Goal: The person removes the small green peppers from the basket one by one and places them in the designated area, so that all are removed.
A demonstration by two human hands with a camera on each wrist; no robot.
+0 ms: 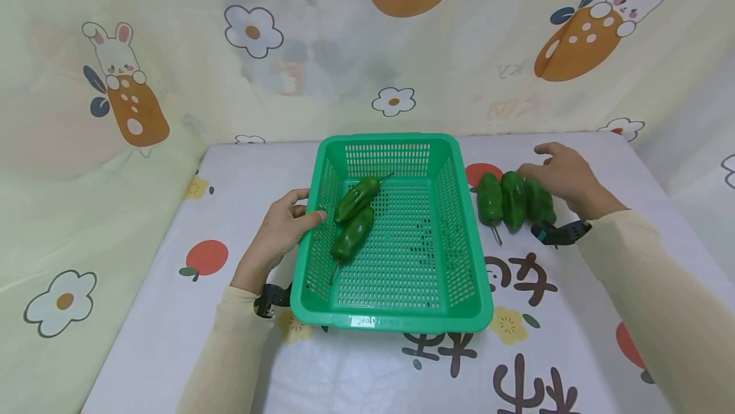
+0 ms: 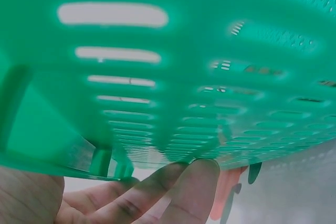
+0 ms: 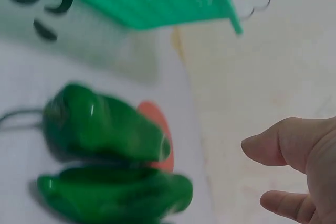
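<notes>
My left hand (image 1: 286,226) holds the green plastic basket (image 1: 479,296) by its left rim, the thumb over the edge and the fingers on the outer side. In the left wrist view, fingers (image 2: 194,192) show against the slotted wall. Two green peppers (image 1: 357,200) lie inside, toward the basket's left. To the right of it, three more green peppers sit side by side on the table; two of them, a stemmed pepper (image 3: 105,124) and a slimmer pepper (image 3: 115,195), show in the right wrist view. Over the rightmost pepper (image 1: 540,202), my right hand (image 1: 561,175) hovers with thumb and fingers apart, holding nothing.
A white printed cloth (image 1: 356,376) covers the table. Behind it hangs a cream curtain (image 1: 321,95) with rabbit and flower prints, which also runs down the left side. Both wrists carry black straps (image 1: 561,233).
</notes>
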